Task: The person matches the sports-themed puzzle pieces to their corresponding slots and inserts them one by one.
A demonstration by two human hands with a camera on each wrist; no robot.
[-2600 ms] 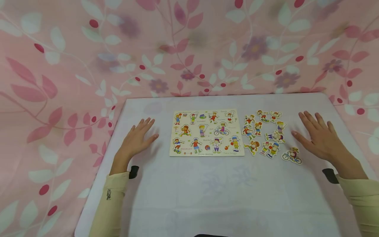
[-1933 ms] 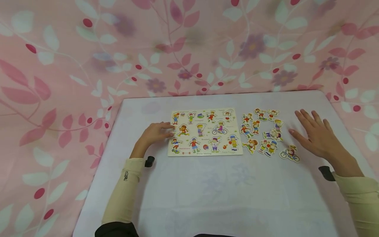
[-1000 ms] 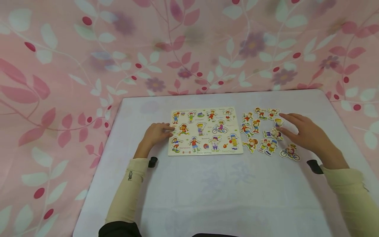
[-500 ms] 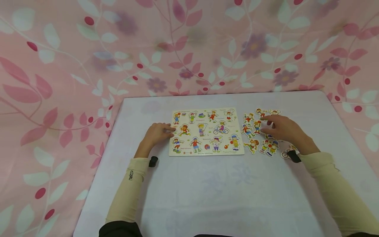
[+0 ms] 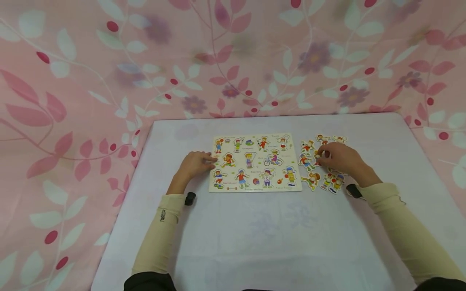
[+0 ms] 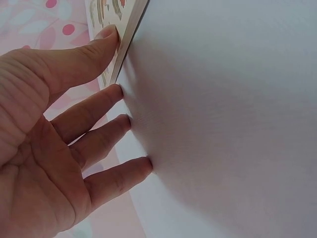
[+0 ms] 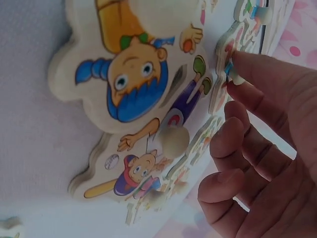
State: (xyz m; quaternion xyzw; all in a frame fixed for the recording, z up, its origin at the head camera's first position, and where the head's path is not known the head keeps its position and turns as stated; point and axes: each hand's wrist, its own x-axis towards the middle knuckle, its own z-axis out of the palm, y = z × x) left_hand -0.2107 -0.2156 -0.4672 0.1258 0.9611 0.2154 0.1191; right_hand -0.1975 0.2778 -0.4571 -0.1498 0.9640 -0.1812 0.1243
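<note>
A wooden puzzle board (image 5: 255, 163) printed with sport figures lies mid-table. My left hand (image 5: 209, 159) rests flat beside its left edge. In the left wrist view the thumb (image 6: 106, 37) touches the board's edge (image 6: 130, 25), and the straight fingers press on the table. Several loose figure pieces (image 5: 309, 180) lie to the right of the board. My right hand (image 5: 319, 154) hovers over them and pinches the small knob (image 7: 237, 78) of one piece (image 5: 316, 155), which lies on the table. A blue-haired figure piece (image 7: 124, 74) lies close by in the right wrist view.
The white-covered table (image 5: 255, 234) has bare room in front of the board. A pink floral cloth (image 5: 73, 81) hangs behind and around the table. More loose pieces (image 5: 329, 139) sit near the far right of the group.
My right hand moved left from the table's right side onto the loose pieces and curled its fingers on one. My left hand slid right to the board's edge and stayed there.
</note>
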